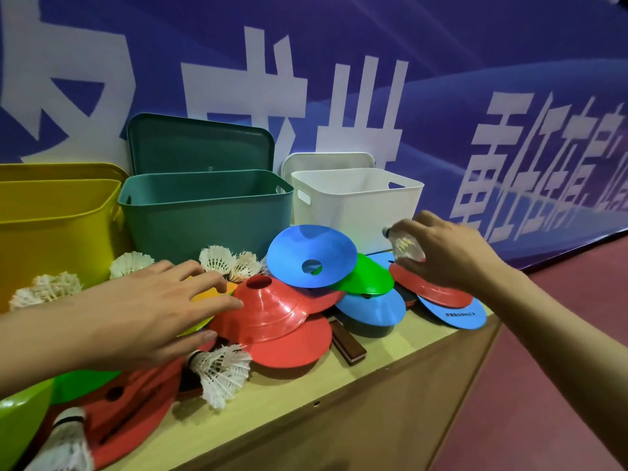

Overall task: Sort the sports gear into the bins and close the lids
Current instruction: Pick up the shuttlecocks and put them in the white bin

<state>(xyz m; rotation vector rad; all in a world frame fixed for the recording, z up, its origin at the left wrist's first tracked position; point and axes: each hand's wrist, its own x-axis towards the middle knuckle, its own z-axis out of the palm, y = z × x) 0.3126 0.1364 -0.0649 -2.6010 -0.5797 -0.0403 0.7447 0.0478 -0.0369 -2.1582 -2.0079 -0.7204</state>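
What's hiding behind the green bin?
Its green lid stands upright behind the green bin, leaning on the blue banner. The bin covers the lid's lower part, so anything down there can't be seen.

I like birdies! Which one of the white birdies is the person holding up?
The shuttlecock in the right hand, held up in front of the white bin. All the other shuttlecocks lie on the bench among the cones, and no hand grips them.
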